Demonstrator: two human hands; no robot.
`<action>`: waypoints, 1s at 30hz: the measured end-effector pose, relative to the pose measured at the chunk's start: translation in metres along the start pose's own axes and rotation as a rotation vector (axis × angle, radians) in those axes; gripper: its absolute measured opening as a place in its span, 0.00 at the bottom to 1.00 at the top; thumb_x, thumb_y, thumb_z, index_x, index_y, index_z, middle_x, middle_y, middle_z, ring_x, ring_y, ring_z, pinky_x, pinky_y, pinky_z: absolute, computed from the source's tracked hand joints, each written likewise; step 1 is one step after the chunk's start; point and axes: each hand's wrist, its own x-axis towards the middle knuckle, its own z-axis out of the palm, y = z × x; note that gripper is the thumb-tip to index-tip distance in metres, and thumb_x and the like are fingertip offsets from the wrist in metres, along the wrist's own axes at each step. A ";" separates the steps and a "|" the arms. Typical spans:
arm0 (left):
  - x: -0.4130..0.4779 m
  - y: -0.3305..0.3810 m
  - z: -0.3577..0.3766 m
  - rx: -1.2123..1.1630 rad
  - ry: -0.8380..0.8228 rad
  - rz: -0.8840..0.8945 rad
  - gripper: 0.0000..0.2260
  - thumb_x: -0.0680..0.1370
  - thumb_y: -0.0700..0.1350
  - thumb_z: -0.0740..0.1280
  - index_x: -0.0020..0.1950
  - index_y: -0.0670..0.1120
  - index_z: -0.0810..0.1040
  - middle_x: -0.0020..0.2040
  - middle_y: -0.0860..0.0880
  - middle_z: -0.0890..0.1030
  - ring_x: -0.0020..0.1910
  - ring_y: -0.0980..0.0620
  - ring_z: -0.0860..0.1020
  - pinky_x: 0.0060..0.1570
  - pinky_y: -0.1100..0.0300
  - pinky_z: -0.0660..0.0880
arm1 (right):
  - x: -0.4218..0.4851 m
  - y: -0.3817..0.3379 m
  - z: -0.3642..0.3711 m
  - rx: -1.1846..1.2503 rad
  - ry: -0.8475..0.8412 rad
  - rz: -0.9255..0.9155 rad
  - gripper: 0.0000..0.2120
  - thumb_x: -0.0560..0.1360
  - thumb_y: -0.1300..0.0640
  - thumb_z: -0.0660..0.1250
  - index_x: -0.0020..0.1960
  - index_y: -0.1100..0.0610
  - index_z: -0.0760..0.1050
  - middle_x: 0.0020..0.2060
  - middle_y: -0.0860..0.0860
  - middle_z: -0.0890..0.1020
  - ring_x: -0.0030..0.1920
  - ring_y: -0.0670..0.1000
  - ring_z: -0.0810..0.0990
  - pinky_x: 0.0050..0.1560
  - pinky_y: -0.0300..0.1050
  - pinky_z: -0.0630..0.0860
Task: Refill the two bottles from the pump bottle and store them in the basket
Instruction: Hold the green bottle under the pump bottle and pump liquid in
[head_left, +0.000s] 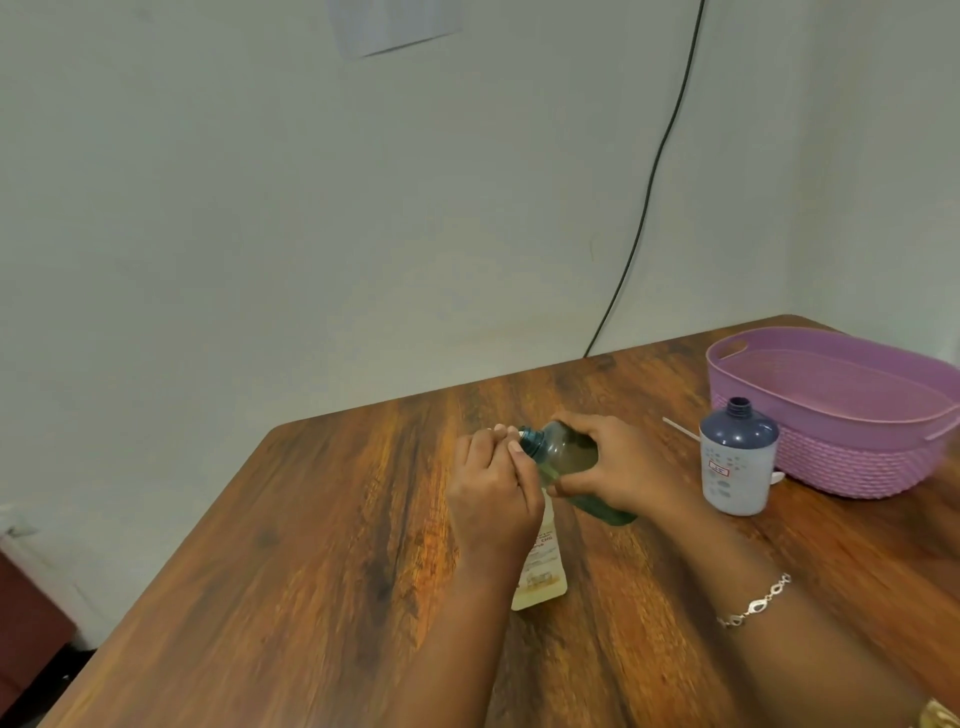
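Note:
A translucent green bottle (569, 457) is tilted with its neck toward the left, above the table. My right hand (623, 462) grips its body. My left hand (493, 488) sits at the bottle's neck, fingers curled around something small and white that I cannot make out. Under my left hand a pale cream bottle (543, 577) with a printed label stands on the table, its top hidden. A blue-grey bottle (737, 462) with an open neck stands to the right. The purple basket (810, 379) sits at the back right with nothing visible in it.
The wooden table (322, 545) reaches the wall behind. A thin white stick (680, 428) lies between the blue-grey bottle and the basket. A black cable (654, 171) runs down the wall. A dark red piece of furniture (26, 613) stands at the lower left.

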 end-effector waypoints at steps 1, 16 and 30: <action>0.001 0.001 -0.001 0.005 -0.001 -0.002 0.16 0.76 0.41 0.56 0.41 0.38 0.82 0.37 0.45 0.80 0.36 0.51 0.75 0.38 0.67 0.65 | 0.000 -0.001 0.000 0.002 -0.003 -0.001 0.37 0.64 0.52 0.76 0.70 0.51 0.66 0.61 0.49 0.74 0.58 0.48 0.72 0.52 0.40 0.67; 0.004 -0.003 -0.002 -0.030 -0.012 -0.014 0.16 0.76 0.41 0.55 0.37 0.39 0.80 0.36 0.46 0.79 0.34 0.51 0.74 0.34 0.65 0.66 | -0.002 -0.005 -0.005 -0.023 -0.021 -0.033 0.37 0.66 0.52 0.75 0.71 0.51 0.64 0.63 0.49 0.73 0.59 0.47 0.70 0.50 0.37 0.63; 0.009 -0.004 -0.003 -0.068 -0.005 -0.045 0.16 0.76 0.41 0.55 0.36 0.39 0.80 0.34 0.47 0.79 0.32 0.52 0.73 0.32 0.66 0.64 | 0.004 0.001 0.000 0.032 -0.013 -0.021 0.36 0.63 0.52 0.77 0.68 0.49 0.68 0.61 0.47 0.75 0.57 0.47 0.71 0.51 0.40 0.67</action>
